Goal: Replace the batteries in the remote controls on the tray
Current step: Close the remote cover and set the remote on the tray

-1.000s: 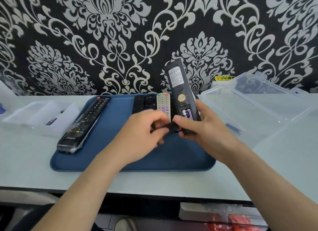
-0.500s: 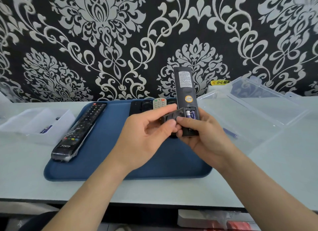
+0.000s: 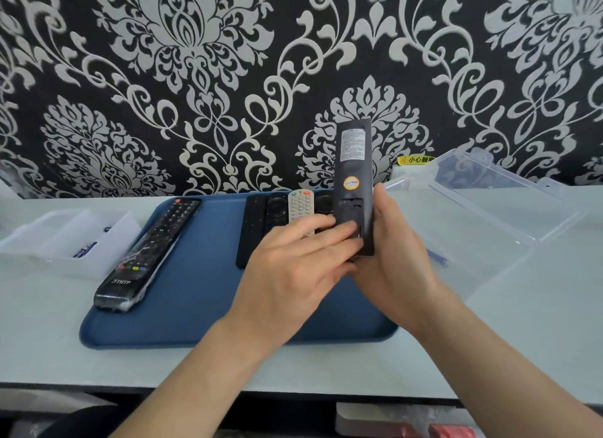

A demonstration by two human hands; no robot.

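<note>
Black rectangular plastic remote (image 3: 354, 176) centre frame, gripped by right hand (image 3: 394, 258) | left hand (image 3: 293, 268) presses flat-fingered on its battery cover | likely closing; other remotes (image 3: 150, 248) on blue tray (image 3: 208, 307) seemingly remain

1. The left hand (image 3: 293, 271) is bare, with its fingertips blurred.
2. The right hand (image 3: 399, 269) is bare as well.
3. The left forearm (image 3: 202, 379) is uncovered from the wrist to the frame's lower edge.
4. The right forearm (image 3: 505, 369) is likewise uncovered throughout.

table (image 3: 522, 323) | centre: blue tray (image 3: 208, 274) | left: clear divided box (image 3: 39, 241) | right: open clear lidded box (image 3: 473, 222)
</note>
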